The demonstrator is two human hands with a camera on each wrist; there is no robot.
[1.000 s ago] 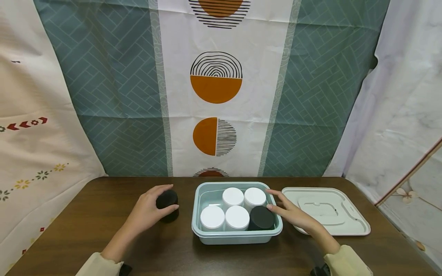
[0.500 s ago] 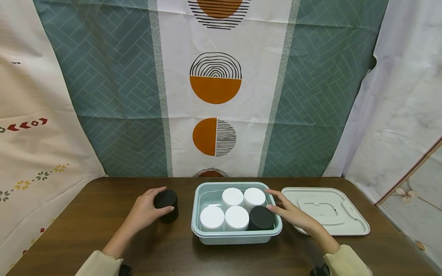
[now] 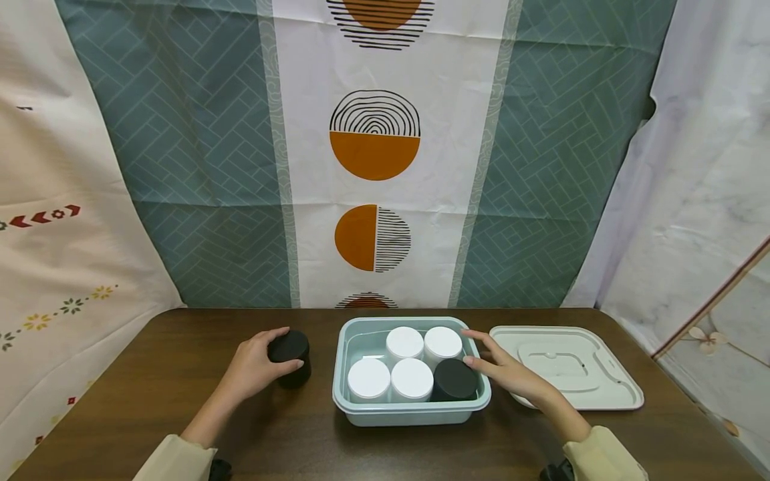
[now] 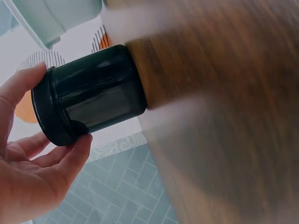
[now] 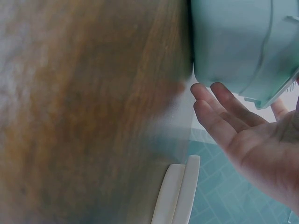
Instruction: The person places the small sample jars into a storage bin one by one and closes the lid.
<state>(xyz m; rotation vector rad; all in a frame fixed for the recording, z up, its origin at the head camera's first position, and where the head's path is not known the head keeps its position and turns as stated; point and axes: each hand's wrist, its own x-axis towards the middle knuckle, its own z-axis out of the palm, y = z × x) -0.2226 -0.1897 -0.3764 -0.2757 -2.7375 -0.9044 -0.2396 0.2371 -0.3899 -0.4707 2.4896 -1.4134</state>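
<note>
In the head view my left hand (image 3: 255, 367) grips a black jar (image 3: 290, 354) by its lid, thumb on the near side and fingers round the far side. The left wrist view shows the glossy black jar (image 4: 98, 93) with its base at the wooden tabletop. My right hand (image 3: 511, 369) rests at the right rim of a light blue plastic bin (image 3: 355, 415), thumb and a fingertip over the edge. Its other fingers hang relaxed beside the bin's outer wall in the right wrist view. Inside the bin stand several white-lidded jars (image 3: 412, 379) and one black-lidded jar (image 3: 455, 379).
A white plastic lid (image 3: 577, 367) lies flat on the brown table (image 3: 271, 441), right of the bin and partly behind the right forearm. A patterned curtain (image 3: 433, 200) hangs behind the table's far edge.
The black jar in my left hand has shifted slightly left and levelled upright since one second ago, and has kept still over the last half second. My right hand stays at the bin.
</note>
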